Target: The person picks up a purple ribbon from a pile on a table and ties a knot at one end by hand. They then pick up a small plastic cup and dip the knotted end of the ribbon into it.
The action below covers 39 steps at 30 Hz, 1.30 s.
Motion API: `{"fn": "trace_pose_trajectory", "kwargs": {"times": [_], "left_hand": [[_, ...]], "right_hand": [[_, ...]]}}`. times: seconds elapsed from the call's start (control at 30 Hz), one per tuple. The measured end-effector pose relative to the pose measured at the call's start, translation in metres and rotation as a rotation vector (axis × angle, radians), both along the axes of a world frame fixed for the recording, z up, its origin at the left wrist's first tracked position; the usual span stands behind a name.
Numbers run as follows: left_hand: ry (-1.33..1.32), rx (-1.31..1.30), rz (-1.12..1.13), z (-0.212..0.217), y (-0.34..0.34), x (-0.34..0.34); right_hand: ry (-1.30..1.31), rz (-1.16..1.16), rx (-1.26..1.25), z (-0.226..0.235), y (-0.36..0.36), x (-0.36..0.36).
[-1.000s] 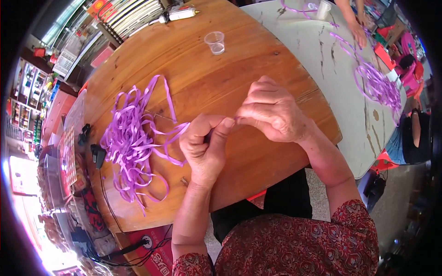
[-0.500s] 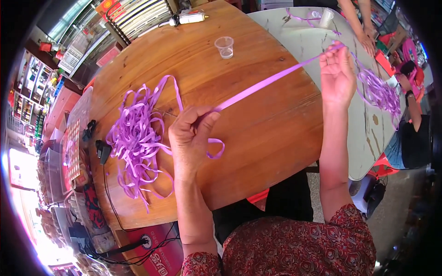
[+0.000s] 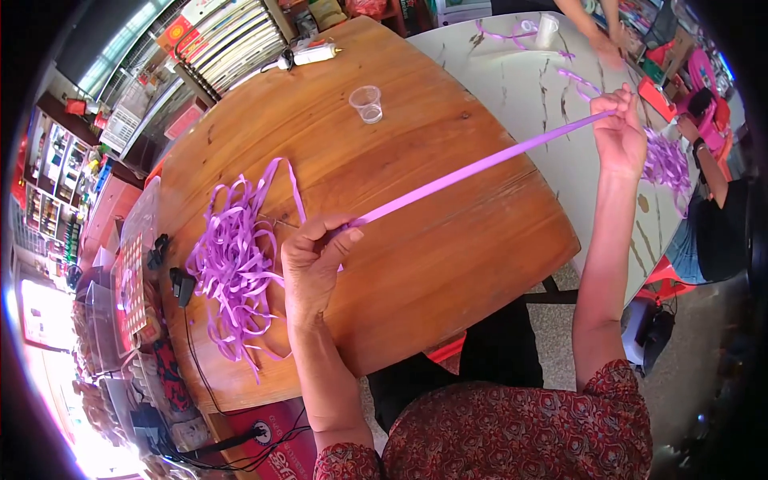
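A purple ribbon (image 3: 480, 166) runs taut between my two hands, rising from left to right across the wooden table. My left hand (image 3: 314, 258) is closed, pinching the ribbon between thumb and fingers. Over the marble-patterned table, my right hand (image 3: 620, 132) grips the other end of that stretch, its palm partly turned up. A loose heap of purple ribbon (image 3: 234, 268) lies on the wood to the left of my left hand, and a strand loops from it toward that hand. Another purple pile (image 3: 666, 164) sits beyond my right hand, partly covered by it.
A clear plastic cup (image 3: 366, 104) stands on the wooden table (image 3: 448, 280). At its far edge lies a white glue gun (image 3: 314, 54). A black adapter (image 3: 182, 286) with a cord is at the left edge. Another person's hands (image 3: 604, 44) reach over the marble-patterned table (image 3: 512, 88), near a white spool (image 3: 547, 30).
My right hand has moved right, its fingers more curled. My left hand has shifted slightly left and down. The ribbon stretch between them is longer. The view has shifted a little too.
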<state>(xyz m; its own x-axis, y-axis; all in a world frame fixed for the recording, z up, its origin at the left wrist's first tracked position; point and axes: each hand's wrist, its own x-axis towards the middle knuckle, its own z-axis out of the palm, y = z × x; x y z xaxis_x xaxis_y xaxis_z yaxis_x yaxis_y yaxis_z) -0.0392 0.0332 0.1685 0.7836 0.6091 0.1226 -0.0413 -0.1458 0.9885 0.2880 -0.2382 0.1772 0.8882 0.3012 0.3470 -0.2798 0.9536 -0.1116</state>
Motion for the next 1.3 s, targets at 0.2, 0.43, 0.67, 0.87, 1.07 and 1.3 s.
{"fn": "trace_pose_trajectory", "kwargs": {"times": [0.2, 0.43, 0.67, 0.87, 1.07, 1.3], "left_hand": [[-0.006, -0.032, 0.118, -0.009, 0.000, 0.006], [-0.008, -0.054, 0.051, -0.017, -0.004, 0.007], [-0.140, -0.111, -0.001, -0.013, -0.014, 0.009], [-0.130, -0.025, -0.068, -0.013, -0.012, 0.007], [-0.134, 0.056, -0.086, -0.006, -0.013, 0.009], [-0.127, 0.097, 0.033, -0.004, -0.005, 0.002]], "right_hand": [[-0.347, -0.083, -0.230, -0.021, -0.004, 0.007], [-1.555, -0.913, -1.243, 0.009, 0.098, -0.136], [-1.575, -0.563, -0.958, -0.013, 0.147, -0.177], [-1.497, -0.594, -0.866, -0.017, 0.152, -0.179], [-1.455, -0.615, -0.858, -0.010, 0.135, -0.166], [-0.713, -0.104, -1.100, -0.021, 0.066, -0.110]]}}
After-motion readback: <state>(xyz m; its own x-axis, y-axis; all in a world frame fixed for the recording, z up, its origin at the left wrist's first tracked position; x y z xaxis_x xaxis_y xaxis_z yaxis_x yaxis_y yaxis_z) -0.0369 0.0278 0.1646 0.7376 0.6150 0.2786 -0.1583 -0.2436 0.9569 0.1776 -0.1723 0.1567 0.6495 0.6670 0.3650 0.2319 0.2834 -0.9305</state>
